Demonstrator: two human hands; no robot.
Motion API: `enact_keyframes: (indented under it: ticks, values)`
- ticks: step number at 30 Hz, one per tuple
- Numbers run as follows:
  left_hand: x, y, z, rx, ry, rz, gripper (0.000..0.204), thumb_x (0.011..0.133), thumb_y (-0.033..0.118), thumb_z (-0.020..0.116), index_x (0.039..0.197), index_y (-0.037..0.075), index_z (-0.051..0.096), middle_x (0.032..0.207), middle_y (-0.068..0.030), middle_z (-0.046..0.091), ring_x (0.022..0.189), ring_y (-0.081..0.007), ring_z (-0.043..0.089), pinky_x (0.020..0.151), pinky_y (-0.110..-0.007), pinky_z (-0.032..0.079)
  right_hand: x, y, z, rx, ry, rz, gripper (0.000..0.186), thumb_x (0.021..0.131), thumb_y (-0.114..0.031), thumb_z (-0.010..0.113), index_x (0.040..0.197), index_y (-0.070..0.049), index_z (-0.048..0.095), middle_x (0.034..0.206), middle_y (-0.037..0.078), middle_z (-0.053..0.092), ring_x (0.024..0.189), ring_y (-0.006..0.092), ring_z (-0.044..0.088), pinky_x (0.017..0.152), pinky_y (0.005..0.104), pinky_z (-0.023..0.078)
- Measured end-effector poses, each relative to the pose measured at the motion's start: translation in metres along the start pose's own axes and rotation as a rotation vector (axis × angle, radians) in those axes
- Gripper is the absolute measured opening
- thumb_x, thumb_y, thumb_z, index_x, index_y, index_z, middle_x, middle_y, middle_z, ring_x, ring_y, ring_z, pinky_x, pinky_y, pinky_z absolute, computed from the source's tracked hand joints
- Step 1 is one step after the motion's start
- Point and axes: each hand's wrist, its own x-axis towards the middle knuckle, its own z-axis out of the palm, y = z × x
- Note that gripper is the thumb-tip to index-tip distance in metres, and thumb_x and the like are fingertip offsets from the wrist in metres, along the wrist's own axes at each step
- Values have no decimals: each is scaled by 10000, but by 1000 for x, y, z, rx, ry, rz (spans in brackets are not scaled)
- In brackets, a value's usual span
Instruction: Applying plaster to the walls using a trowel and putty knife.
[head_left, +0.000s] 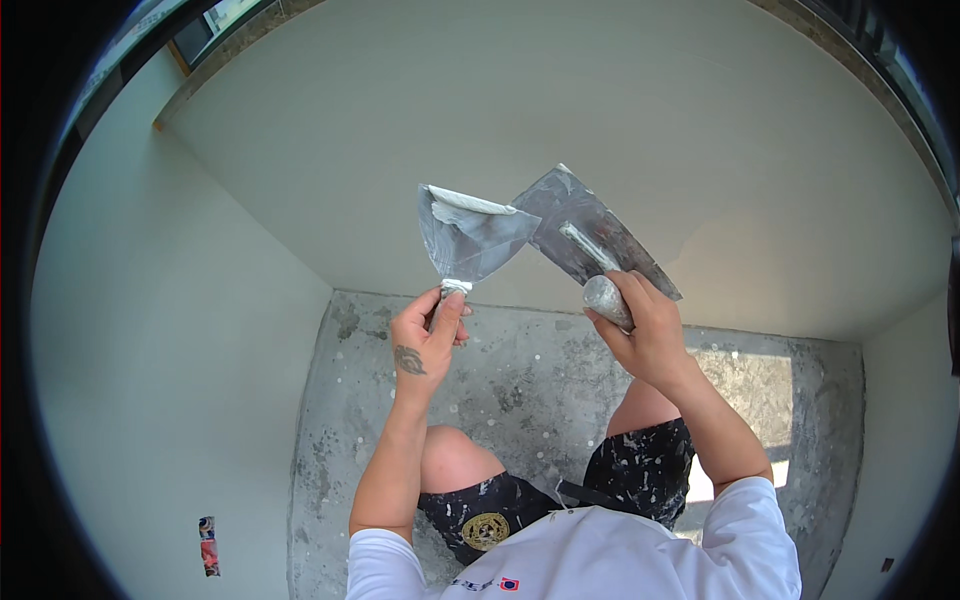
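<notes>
My left hand [430, 335] is closed round the handle of a wide putty knife [475, 238], its blade pointing up and away from me. A thick strip of white putty [470, 200] lies along the far edge of that blade. In my right hand [645, 325] is a rectangular plastering trowel [625, 240], gripped by its pale, rounded handle [605, 298]. Smears of putty mark the trowel's grey plate. The putty knife's right corner meets or overlaps the left side of the trowel; whether they touch I cannot tell.
Ahead rises a smooth pale wall [640, 110], with a stone sill [215, 65] along its top. Another wall [180, 300] stands at my left, with a taped-over patch [208, 546] low on it. The concrete floor [530, 380] is spotted with white drips, and sunlight falls on its right side.
</notes>
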Motion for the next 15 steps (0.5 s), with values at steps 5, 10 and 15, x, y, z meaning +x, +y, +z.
enact_keyframes:
  ticks: [5,10,15]
  values:
    - [2,0,-12,-30,58,62,306,978,282,622,1029,-17,663,810,-37,661,593,-67,549,534,-231,444,1,-4,8,-197,-250,-185,433,750,-139,751,1138,-58,578,894,108,613,809,318,636,647,413,501]
    - [3,-18,-42,-350,116,38,305,993,277,595,1046,-18,650,787,-38,647,586,-79,561,513,-234,449,40,-9,7,-104,17,12,367,836,-242,730,1113,-53,581,853,125,643,783,342,642,644,432,499]
    - [-37,-56,-46,-464,86,-192,293,997,263,583,1054,-20,633,784,-57,646,576,-99,574,509,-242,453,135,-67,-31,-541,-38,-158,443,935,-427,608,919,15,585,804,150,665,760,330,672,633,403,530]
